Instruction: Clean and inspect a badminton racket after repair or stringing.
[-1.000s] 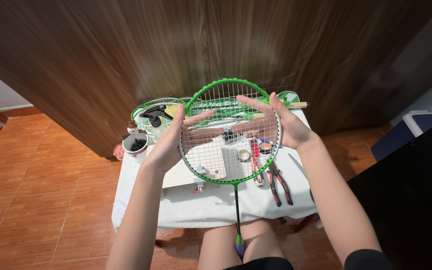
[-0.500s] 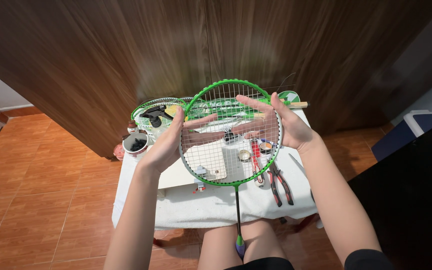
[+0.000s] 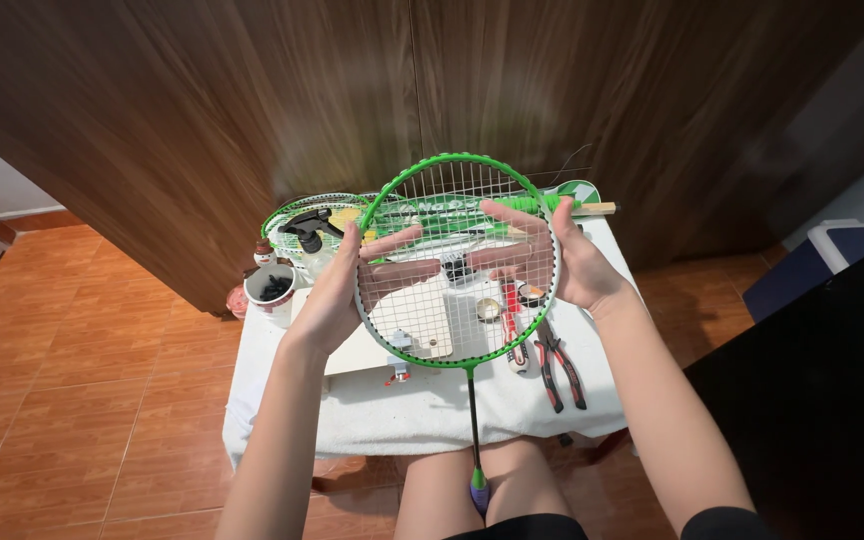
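I hold a green badminton racket [image 3: 457, 350] upright over a small table, its white strings facing me and its shaft [image 3: 473, 420] running down toward my knees. My left hand [image 3: 337, 295] grips the left side of the frame, fingers spread behind the strings. My right hand [image 3: 562, 255] grips the right side of the frame, fingers also reaching across behind the strings. Both sets of fingertips nearly meet at the middle of the string bed.
The white-clothed table [image 3: 422, 415] carries red-handled pliers [image 3: 557, 365], a black spray bottle [image 3: 310, 232], a second green racket [image 3: 297, 212], a white cup of dark bits [image 3: 272, 290], a light board [image 3: 427, 325] and small spools. Dark wooden doors stand behind; tiled floor lies left.
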